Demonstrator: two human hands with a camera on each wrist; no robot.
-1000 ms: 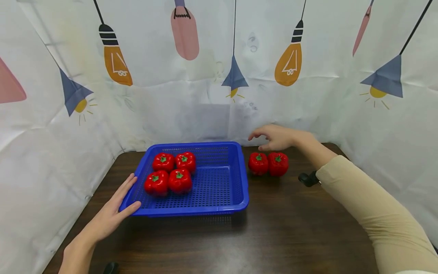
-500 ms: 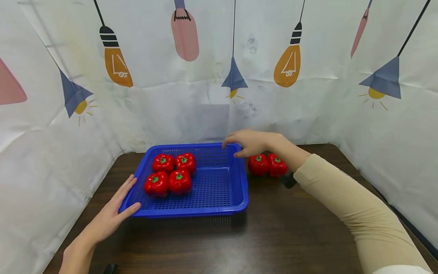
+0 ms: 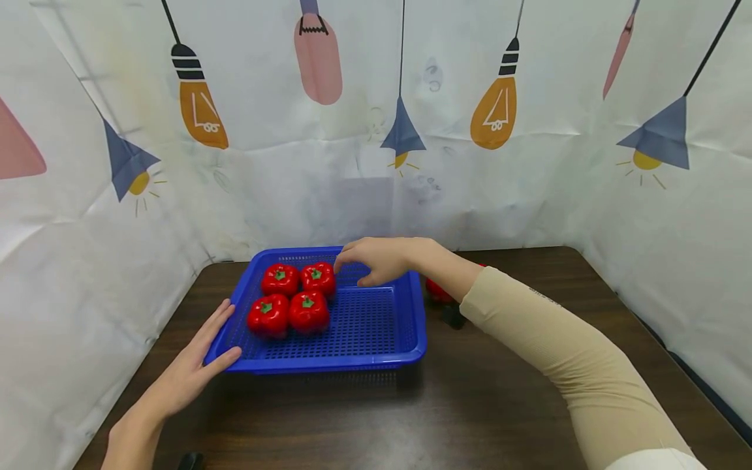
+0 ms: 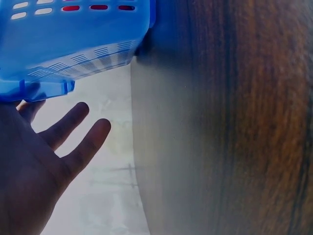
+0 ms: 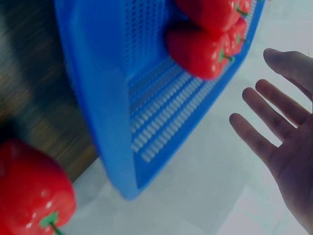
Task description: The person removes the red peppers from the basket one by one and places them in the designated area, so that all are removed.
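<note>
A blue plastic basket [image 3: 367, 326] with a perforated floor and walls stands on the table. Several red bell peppers [image 3: 309, 312] with green stems sit grouped in its left half. My left hand [image 3: 183, 373] rests on the basket's left rim, its fingers fairly straight and the thumb along the front corner. Over the back of the basket hovers my right hand [image 3: 380, 257], its fingertips beside the back pepper [image 3: 319, 279]. In the right wrist view the right hand [image 5: 293, 147] holds nothing and its fingers are spread.
Right of the basket, more red bell pepper [image 3: 437, 292] shows on the dark wooden table [image 3: 499, 372], mostly hidden by my right forearm. A white cloth [image 3: 352, 196] printed with lamps and bulbs hangs behind and at both sides.
My right hand has moved left from above the peppers outside the basket to over its back part, near the peppers inside. The left hand has stayed on the rim.
</note>
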